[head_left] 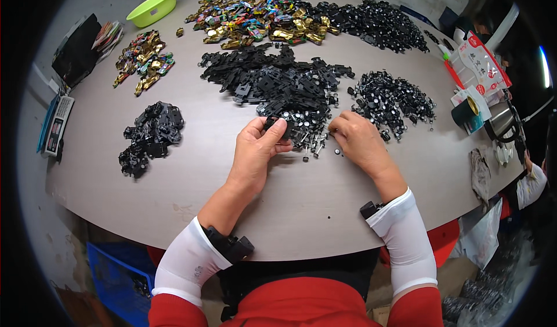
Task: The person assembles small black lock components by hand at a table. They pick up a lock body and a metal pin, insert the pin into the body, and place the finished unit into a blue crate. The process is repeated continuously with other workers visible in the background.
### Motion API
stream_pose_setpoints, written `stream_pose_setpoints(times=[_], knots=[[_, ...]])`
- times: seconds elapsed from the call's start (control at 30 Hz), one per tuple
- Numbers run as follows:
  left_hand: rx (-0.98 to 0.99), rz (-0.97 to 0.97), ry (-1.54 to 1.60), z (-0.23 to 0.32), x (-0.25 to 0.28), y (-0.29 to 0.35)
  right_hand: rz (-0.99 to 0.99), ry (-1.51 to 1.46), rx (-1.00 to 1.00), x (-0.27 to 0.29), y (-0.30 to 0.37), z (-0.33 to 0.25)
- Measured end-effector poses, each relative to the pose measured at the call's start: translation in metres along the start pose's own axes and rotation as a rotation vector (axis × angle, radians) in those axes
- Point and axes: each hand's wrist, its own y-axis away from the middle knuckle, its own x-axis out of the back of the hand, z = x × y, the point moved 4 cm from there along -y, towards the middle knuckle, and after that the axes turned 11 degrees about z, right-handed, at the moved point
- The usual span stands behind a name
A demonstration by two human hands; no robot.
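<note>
Just above the frame's centre, the left hand [255, 147] pinched a small black plastic chassis piece [277, 125] between thumb and fingertips; it looked light, stiff and best held by its edges. The right hand [357, 138] curled closed over tiny wheel axles [313, 144], likely slippery.

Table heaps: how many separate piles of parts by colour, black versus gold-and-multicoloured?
Black piles: 4 (small left heap, large middle heap of flat plates, wheel-axle heap on the right, far heap)
Gold-and-multicoloured piles: 2 (small left one, large far one)
Total: 6
The left hand holds a black part; the right hand touches small loose pieces.
</note>
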Motion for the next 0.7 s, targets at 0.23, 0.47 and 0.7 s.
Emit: stream_pose_setpoints(times=[0.23,0.47,0.7], knots=[[0.099,-0.033,0.012,-0.002,-0.002,0.003,-0.042,-0.331,-0.209,0.011,0.0,0.0],[0.188,-0.066,0.047,-0.005,-0.005,0.006,0.17,-0.628,-0.246,0.023,-0.001,-0.009],[0.169,-0.055,0.072,-0.007,-0.005,0.009,0.208,-0.474,0.025,0.02,0.0,-0.057]])
